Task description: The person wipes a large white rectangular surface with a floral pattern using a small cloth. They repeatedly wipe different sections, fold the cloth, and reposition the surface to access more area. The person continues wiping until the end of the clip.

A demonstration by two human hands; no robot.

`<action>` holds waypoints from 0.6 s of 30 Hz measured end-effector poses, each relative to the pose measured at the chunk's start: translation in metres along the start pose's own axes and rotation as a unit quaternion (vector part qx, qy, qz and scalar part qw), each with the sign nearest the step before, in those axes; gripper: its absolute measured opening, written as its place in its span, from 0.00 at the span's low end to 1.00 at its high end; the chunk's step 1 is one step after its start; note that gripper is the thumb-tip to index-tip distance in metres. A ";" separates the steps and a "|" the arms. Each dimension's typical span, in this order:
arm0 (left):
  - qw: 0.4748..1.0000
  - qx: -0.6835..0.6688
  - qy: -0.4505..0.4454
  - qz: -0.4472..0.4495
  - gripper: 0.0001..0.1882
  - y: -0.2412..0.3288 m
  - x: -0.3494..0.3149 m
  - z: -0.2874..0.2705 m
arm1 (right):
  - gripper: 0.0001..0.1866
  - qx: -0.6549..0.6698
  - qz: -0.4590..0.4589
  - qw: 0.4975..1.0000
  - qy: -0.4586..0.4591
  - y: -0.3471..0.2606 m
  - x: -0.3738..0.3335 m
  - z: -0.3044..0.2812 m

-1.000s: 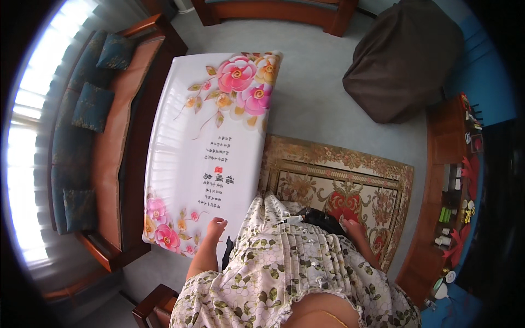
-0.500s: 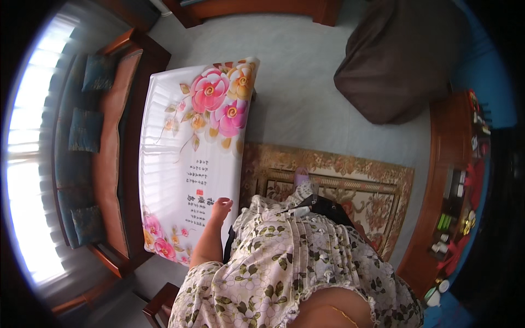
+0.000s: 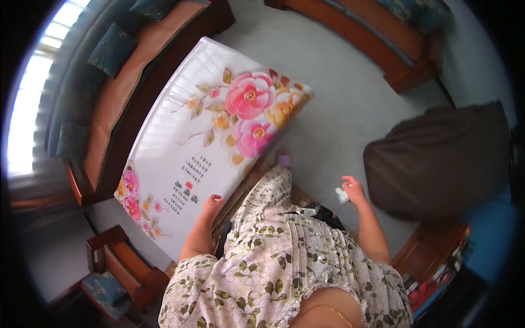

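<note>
My left hand point(image 3: 212, 204) hangs over the near right side of a low table draped in a glossy white tablecloth point(image 3: 164, 131) with pink and yellow flowers. Its fingers are loosely bent and apart, with nothing visible in them. Out to the right, my right hand point(image 3: 354, 190) is closed on a small crumpled white tissue point(image 3: 342, 195), which could also be a bit of cloth. One foot in a purple slipper point(image 3: 283, 157) shows ahead, beside the table's right edge.
A wooden sofa point(image 3: 126, 82) with dark cushions lines the left, by the window. Another wooden sofa point(image 3: 350, 33) stands at the far right. A brown-covered bulky object point(image 3: 437, 164) and a wooden cabinet point(image 3: 429, 251) are on the right. A wooden armchair point(image 3: 128, 262) stands lower left.
The view has turned right and moved forward, so the table now slants and the brown cover sits lower. My right hand has come into view with the white tissue.
</note>
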State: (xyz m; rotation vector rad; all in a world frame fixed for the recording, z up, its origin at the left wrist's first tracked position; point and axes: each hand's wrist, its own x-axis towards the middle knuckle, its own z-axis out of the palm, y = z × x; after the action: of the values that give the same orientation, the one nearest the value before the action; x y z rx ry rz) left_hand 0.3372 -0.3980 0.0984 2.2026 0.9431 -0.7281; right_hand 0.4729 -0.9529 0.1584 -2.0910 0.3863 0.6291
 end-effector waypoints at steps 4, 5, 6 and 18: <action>0.995 -0.098 -0.012 -0.029 0.18 0.081 0.025 0.004 | 0.20 -0.103 -0.062 0.990 -0.069 -0.057 0.084 -0.018; 0.993 -0.115 -0.019 -0.024 0.18 0.089 0.036 0.011 | 0.20 -0.132 -0.072 0.985 -0.083 -0.069 0.104 -0.023; 0.990 -0.133 -0.037 -0.024 0.19 0.104 0.035 0.014 | 0.20 -0.160 -0.083 0.979 -0.097 -0.079 0.123 -0.027; 0.899 -0.411 -0.066 -0.137 0.20 0.250 0.077 0.097 | 0.27 -0.299 -0.127 0.926 -0.195 -0.179 0.374 -0.018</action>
State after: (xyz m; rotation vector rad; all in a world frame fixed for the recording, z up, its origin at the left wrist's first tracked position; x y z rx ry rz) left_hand 0.5519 -0.5721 0.0639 1.2800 1.2207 -0.4584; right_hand 0.8731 -0.8823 0.0754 -2.4429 -0.3458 1.0750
